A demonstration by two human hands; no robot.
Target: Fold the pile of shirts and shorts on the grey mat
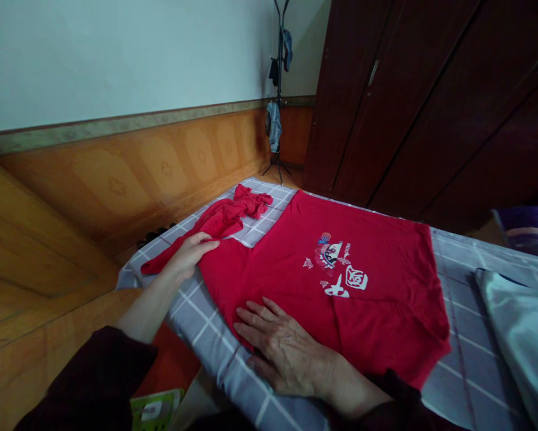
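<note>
A red T-shirt (287, 257) with a white, blue and pink print lies spread over the bed (251, 389). At the shirt's left side, my left hand (192, 254) is closed on a corner that looks like a sleeve, thumb and fingers pinching the cloth. My right hand (284, 347) rests flat on the shirt near the bed's front edge, its fingers stretched out and slightly apart. Past my left hand lies a crumpled red garment (221, 216), partly hidden behind the wrist.
Pale folded cloth (516, 329) lies on the bed at the right. Beyond the bed stand a coat rack (279, 72) hung with clothes and a dark wardrobe (413, 102). A yellow-brown wooden panel (35, 257) is at the left. Below is a green basket-like object (156, 410).
</note>
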